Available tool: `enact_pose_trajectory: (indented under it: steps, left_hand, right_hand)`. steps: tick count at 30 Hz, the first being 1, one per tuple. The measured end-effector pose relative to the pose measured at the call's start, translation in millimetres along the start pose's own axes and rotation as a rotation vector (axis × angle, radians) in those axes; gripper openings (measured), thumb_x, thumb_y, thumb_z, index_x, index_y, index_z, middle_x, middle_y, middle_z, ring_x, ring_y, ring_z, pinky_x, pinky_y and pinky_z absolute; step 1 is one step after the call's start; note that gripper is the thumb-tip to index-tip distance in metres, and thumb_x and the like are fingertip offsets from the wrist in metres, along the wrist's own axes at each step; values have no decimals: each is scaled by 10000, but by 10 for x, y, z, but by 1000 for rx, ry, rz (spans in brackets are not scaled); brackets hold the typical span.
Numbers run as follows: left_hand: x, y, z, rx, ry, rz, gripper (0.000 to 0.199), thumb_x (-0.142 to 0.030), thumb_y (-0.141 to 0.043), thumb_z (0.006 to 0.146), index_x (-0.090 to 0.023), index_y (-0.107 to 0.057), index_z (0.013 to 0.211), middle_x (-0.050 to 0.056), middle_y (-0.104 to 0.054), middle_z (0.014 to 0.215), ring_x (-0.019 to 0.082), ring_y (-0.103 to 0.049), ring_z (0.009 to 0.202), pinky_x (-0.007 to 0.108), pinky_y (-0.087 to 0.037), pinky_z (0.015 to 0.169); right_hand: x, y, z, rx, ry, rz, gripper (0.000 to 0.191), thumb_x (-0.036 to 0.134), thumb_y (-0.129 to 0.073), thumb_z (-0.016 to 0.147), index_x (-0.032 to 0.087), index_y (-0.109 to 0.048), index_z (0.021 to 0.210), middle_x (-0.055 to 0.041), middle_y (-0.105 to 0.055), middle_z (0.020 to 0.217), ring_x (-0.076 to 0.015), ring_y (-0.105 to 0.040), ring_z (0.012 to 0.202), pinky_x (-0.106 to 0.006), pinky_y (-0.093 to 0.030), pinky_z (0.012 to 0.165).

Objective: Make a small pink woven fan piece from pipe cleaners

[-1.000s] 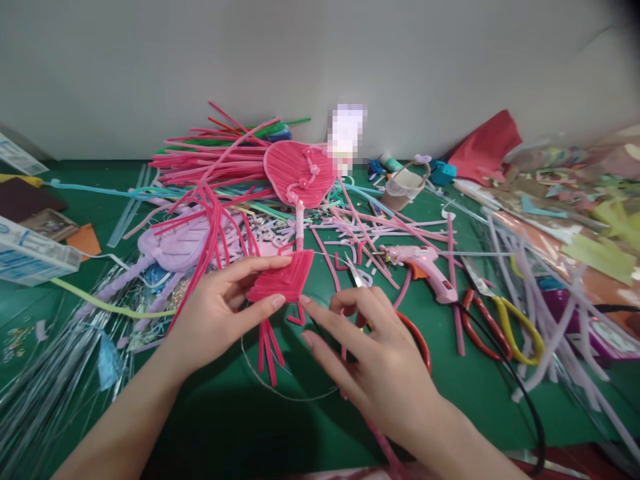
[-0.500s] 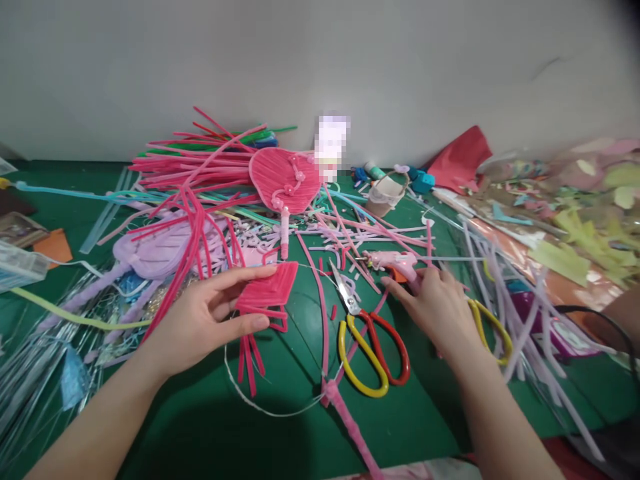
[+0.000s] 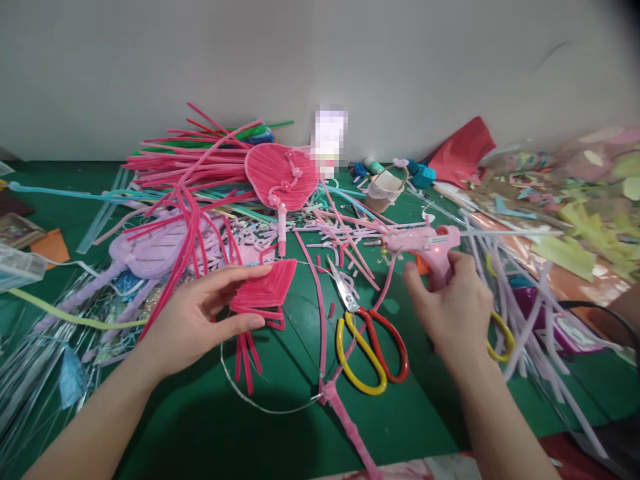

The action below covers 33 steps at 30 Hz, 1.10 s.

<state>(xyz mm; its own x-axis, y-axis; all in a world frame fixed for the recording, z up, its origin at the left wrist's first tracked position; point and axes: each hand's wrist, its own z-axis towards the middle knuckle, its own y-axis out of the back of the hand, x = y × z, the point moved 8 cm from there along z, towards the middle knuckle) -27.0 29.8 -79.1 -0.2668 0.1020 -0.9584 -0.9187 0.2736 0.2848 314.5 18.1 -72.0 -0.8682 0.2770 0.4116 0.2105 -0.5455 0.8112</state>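
Observation:
Between the thumb and fingers of my left hand (image 3: pixel 205 320) is a flat panel of red pipe cleaners (image 3: pixel 265 288), bent into nested V shapes. My right hand (image 3: pixel 455 310) grips the handle of a pink glue gun (image 3: pixel 425 245), whose nozzle points left and a small light glows on its body. A clear glue stick (image 3: pixel 510 233) juts from its back end. Below the panel lies a wire hoop (image 3: pixel 260 410) joined to a pink wrapped handle (image 3: pixel 350 427). Scissors (image 3: pixel 367 340) with one yellow and one red handle rest open between my hands.
A finished red fan (image 3: pixel 283 175) lies at the back beside a pile of pipe cleaners (image 3: pixel 185 160). To the left is a lilac fan (image 3: pixel 150 250). Lilac strips (image 3: pixel 530 320) and paper scraps (image 3: pixel 575 220) cover the right side. A small basket (image 3: pixel 385 192) stands near the wall.
My right hand has lifted the glue gun off the table and moved it slightly right and up. My left hand keeps the red panel in nearly the same place.

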Motion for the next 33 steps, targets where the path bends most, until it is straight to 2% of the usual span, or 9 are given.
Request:
enact_pose_trajectory:
  steps: [2,4,6,9,15,21,26,33]
  left_hand:
    - [-28,5,0,-17,-34,-1,506,-309,-876,726,-424,-724,1195,-49,-720,1283,200,-689,1157,224,-545,988]
    - [-63,-2,0,-18,-82,11,517,-292,-873,734,-447,-716,1201,-64,-722,1260,171,-690,1134,181,-541,962]
    - [-88,-15,-2,-6,-125,34,543,-280,-867,745,-469,-697,1224,-74,-716,1253,150,-680,1129,149,-531,941]
    - [-97,-21,-12,1,-153,62,574,-275,-863,754,-484,-673,1253,-78,-700,1271,146,-662,1149,146,-517,944]
    - [-88,-21,-35,13,-136,79,563,-287,-852,767,-473,-668,1265,-68,-675,1324,168,-643,1174,192,-507,980]
    - [-96,-26,-26,2,-134,67,563,-288,-856,758,-416,-679,1277,-31,-700,1286,207,-660,1144,242,-535,951]
    - [-83,-21,-38,4,-106,66,563,-296,-856,758,-437,-676,1273,-48,-689,1310,214,-636,1195,246,-523,977]
    - [-91,-25,-35,2,-112,69,563,-296,-860,752,-414,-682,1273,-33,-689,1326,239,-633,1219,280,-523,1006]
  right_hand:
    - [229,136,-116,-38,118,52,345,566,-584,773,234,-495,807,3,-501,623,-208,-514,579,-321,-381,588]
    - [470,261,-269,-62,248,95,331,477,-619,802,250,-400,699,37,-435,594,-150,-454,521,-281,-349,538]
    - [684,347,-434,-77,378,125,363,375,-634,824,253,-332,664,58,-389,584,-114,-405,489,-256,-320,499]
    - [867,373,-629,-87,504,141,356,301,-645,849,248,-340,674,72,-360,589,-99,-390,492,-233,-328,484]
    - [870,317,-722,-97,535,170,353,294,-651,893,239,-370,686,71,-349,608,-97,-383,523,-224,-334,497]
    - [867,298,-720,-69,555,168,318,309,-648,906,230,-413,708,60,-417,624,-99,-400,531,-233,-334,506]
    - [868,264,-730,-27,544,155,231,304,-632,912,222,-479,760,41,-448,637,-120,-425,547,-261,-330,510]
    - [869,263,-727,-23,545,159,211,322,-625,922,219,-507,781,32,-475,643,-123,-438,547,-263,-330,502]
